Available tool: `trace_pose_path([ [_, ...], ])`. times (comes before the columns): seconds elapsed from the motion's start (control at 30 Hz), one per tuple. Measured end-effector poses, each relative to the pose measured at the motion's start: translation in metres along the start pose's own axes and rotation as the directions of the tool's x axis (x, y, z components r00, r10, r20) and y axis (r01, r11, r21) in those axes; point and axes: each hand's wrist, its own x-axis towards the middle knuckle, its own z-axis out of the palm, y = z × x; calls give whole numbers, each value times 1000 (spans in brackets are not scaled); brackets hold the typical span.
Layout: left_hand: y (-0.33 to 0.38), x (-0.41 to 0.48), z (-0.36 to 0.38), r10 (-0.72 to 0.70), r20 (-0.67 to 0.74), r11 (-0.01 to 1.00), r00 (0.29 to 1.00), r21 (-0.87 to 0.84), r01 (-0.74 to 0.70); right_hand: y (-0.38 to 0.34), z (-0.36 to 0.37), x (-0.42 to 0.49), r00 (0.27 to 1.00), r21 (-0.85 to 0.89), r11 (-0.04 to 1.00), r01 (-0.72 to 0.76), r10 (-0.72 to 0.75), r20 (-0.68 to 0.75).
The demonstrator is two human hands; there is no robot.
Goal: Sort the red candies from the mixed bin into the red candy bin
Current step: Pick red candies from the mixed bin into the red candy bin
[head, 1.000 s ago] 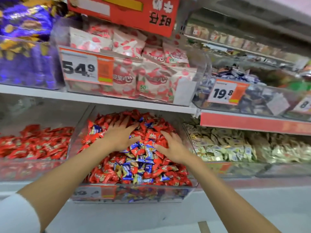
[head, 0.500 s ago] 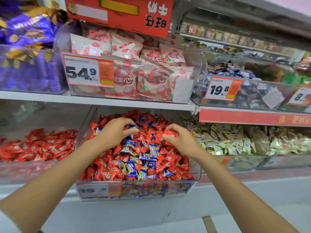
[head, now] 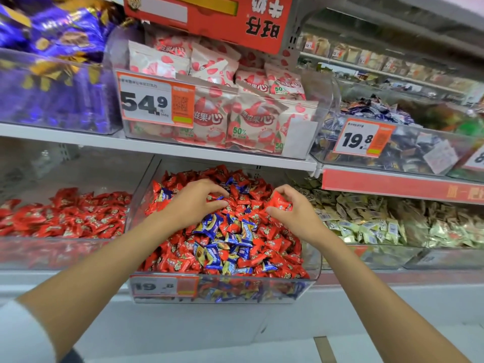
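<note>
Hands had gone from flat to curled over the mixed bin (head: pixel 235 293).
The fingers of the right hand (head: pixel 296 218) now pinched one red candy (head: pixel 279 201) just above the pile, seemingly ready for the red candy bin (head: pixel 52 254) at left. The left hand (head: pixel 193 203) curled onto the heap, its grip unclear. The front price tag (head: pixel 162 286) read "19.8"; the upper tag (head: pixel 155 100) read "54.9".

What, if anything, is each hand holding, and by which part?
The right hand pinches a red candy by one edge of its wrapper. The left hand curls over the mixed pile; whether it holds anything cannot be told.
</note>
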Motion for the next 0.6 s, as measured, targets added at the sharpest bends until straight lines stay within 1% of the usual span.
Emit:
trace_pose_path([
  [0.07, 3, 7, 12, -11, 60, 993, 998, 121, 4, -2, 0, 1, 1000, 5, 1000, 4, -4, 4],
  [0.17, 1, 22, 24, -69, 254, 953, 965, 302, -11, -5, 0, 2, 1000, 2, 1000, 20, -20, -9],
  [0.23, -3, 27, 24, -109, 349, 931, 931, 364, -28, -5, 2, 2, 1000, 9, 1000, 16, -16, 2],
  [0.27, -5, 29, 23, -113, 356, 929, 928, 370, -28, -4, 3, 2, 1000, 6, 1000, 12, -12, 7],
  [0.43, -8, 21, 22, -29, 264, 939, 964, 337, -64, -3, 8, -4, 999, -6, 1000, -5, 5, 31],
  [0.6, -3, 6, 2, 62, 87, 988, 994, 135, -73, -4, 9, -7, 999, 13, 1000, 8, -8, 32],
])
